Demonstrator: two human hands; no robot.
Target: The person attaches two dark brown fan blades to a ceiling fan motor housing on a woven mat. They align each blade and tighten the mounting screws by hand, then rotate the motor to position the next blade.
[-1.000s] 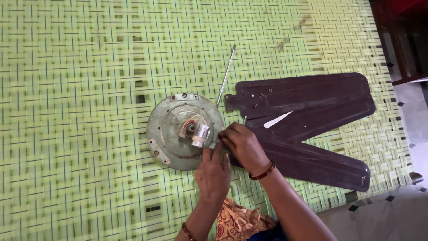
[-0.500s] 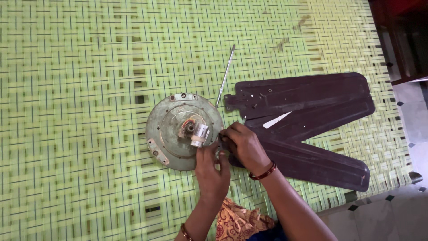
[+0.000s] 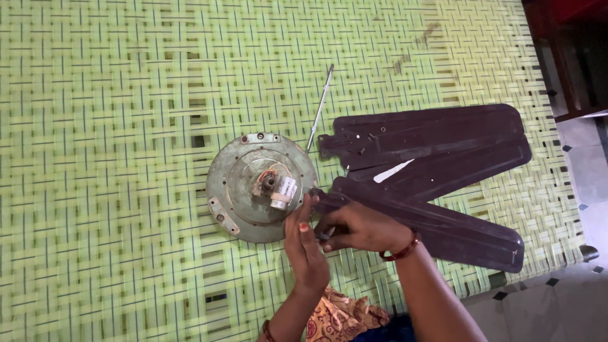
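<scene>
A round grey-green fan motor housing (image 3: 237,190) lies flat on a green woven cot, with a small white cylinder and wires (image 3: 283,190) at its hub. Three dark brown fan blades (image 3: 430,145) lie fanned out to its right. My left hand (image 3: 307,250) is below the housing's lower right rim, its fingers stretched up and touching the rim where the lowest blade's root (image 3: 332,190) meets it. My right hand (image 3: 364,229) rests on that blade, with fingertips pinched on a small dark piece against my left palm. The piece is too small to identify.
A thin metal rod (image 3: 320,107) lies slanted above the housing. The cot's woven surface (image 3: 114,126) spreads wide to the left and top. Its right edge borders a tiled floor (image 3: 582,291) and dark wooden furniture (image 3: 576,57). Patterned cloth (image 3: 342,316) is at the bottom.
My right hand has drawn back from the housing's rim, down and to the right, uncovering the lowest blade's root. My left hand stayed put and straightened its fingers.
</scene>
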